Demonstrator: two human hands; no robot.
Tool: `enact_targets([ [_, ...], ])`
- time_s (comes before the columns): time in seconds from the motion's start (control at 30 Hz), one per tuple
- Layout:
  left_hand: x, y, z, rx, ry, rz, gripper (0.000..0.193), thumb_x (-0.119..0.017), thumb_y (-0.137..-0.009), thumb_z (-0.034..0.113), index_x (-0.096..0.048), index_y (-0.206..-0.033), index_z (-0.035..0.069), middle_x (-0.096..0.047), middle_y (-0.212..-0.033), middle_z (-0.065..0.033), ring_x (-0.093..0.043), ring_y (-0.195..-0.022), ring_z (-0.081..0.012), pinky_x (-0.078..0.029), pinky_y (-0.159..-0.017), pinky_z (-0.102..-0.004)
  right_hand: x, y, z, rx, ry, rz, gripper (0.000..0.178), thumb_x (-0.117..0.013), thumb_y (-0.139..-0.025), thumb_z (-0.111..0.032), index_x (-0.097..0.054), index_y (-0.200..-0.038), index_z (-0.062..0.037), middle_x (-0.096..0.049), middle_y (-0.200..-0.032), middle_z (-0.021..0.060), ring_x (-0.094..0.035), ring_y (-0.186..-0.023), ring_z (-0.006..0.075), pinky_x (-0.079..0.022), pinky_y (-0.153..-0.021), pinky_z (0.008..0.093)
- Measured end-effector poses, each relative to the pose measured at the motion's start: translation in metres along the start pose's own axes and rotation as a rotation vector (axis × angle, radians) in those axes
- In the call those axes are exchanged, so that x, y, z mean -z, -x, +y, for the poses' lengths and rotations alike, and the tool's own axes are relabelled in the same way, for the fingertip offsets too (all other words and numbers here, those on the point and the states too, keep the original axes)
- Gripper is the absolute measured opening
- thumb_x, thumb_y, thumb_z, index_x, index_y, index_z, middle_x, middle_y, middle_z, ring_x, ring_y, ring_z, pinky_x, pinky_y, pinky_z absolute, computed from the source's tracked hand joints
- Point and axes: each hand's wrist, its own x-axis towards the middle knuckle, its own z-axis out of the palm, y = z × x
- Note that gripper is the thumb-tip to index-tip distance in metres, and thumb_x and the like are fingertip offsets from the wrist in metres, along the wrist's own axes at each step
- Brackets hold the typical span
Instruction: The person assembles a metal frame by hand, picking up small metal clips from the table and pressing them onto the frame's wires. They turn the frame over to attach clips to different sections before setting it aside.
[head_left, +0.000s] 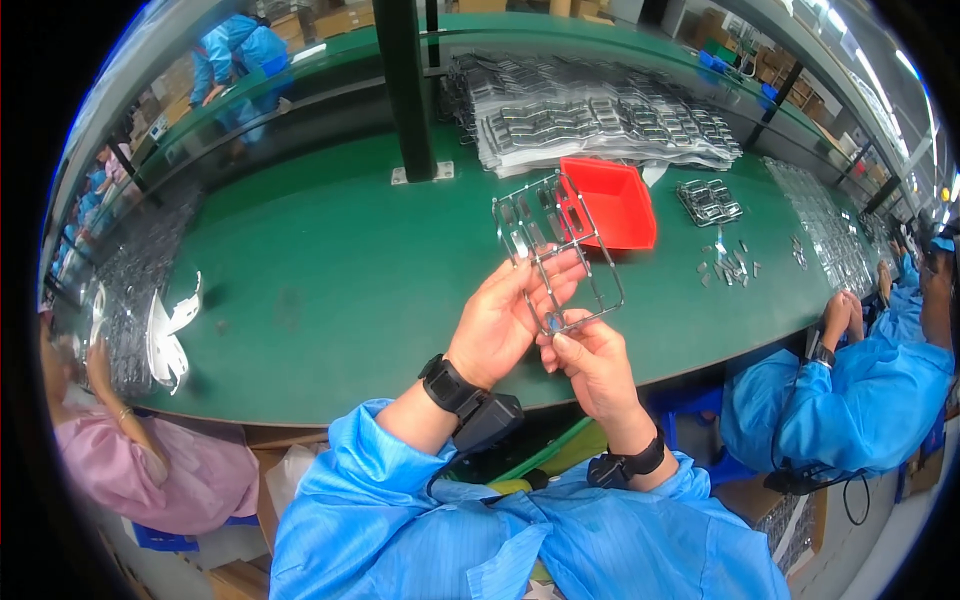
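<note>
Pinched near edge of dark grey rectangular plastic frame (566,246) with right hand (598,366) | cradled it beneath on half-open, upturned left hand (503,322) above green counter (345,285) | probably needed light pressure to avoid bending it | had open red plastic bin (618,208) beyond

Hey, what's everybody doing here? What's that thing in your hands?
A person is holding a thin dark frame over a green table. The left hand is palm up beneath it, and the right hand pinches its near edge. Small pieces sit inside the frame, mostly toward its far end. Just behind it is a red bin, with piled-up frames farther back. Loose small pieces lie to the right. Other people sit on both sides.
</note>
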Motion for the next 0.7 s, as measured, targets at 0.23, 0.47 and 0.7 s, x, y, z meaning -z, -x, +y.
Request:
enact_targets([
  [0.23,0.001,0.002,0.0,0.089,-0.053,-0.024,0.042,-0.034,-0.099,0.023,-0.041,-0.127,-0.006,-0.049,-0.129,-0.0211,-0.044,-0.124,-0.0337,-0.04,-0.103,-0.0407,0.001,0.001,0.003,0.022,-0.071,-0.096,0.019,-0.06,-0.088,-0.009,-0.057,-0.105,0.001,-0.063,-0.09,0.0102,-0.059,-0.074,0.0132,-0.048,-0.067,0.0248],
  [0.47,-0.003,0.006,-0.003,0.121,-0.217,-0.073,0.039,-0.039,-0.096,0.022,-0.045,-0.123,-0.006,-0.051,-0.125,-0.0245,-0.05,-0.118,-0.0324,-0.042,-0.099,-0.0396,0.007,0.001,0.003,-0.176,-0.462,-0.267,0.015,-0.058,-0.088,-0.011,-0.056,-0.098,-0.001,-0.055,-0.076,0.0053,-0.051,-0.062,0.0113,-0.041,-0.058,0.0229],
  [0.7,-0.003,0.005,0.005,-0.038,-0.116,-0.001,0.034,-0.043,-0.095,0.017,-0.044,-0.124,-0.003,-0.057,-0.117,-0.0217,-0.055,-0.111,-0.0348,-0.048,-0.092,-0.0418,0.047,0.004,-0.037,0.0,0.419,0.094,0.007,-0.059,-0.084,-0.004,-0.062,-0.09,-0.0014,-0.058,-0.073,0.0068,-0.056,-0.061,0.0189,-0.045,-0.054,0.03],
])
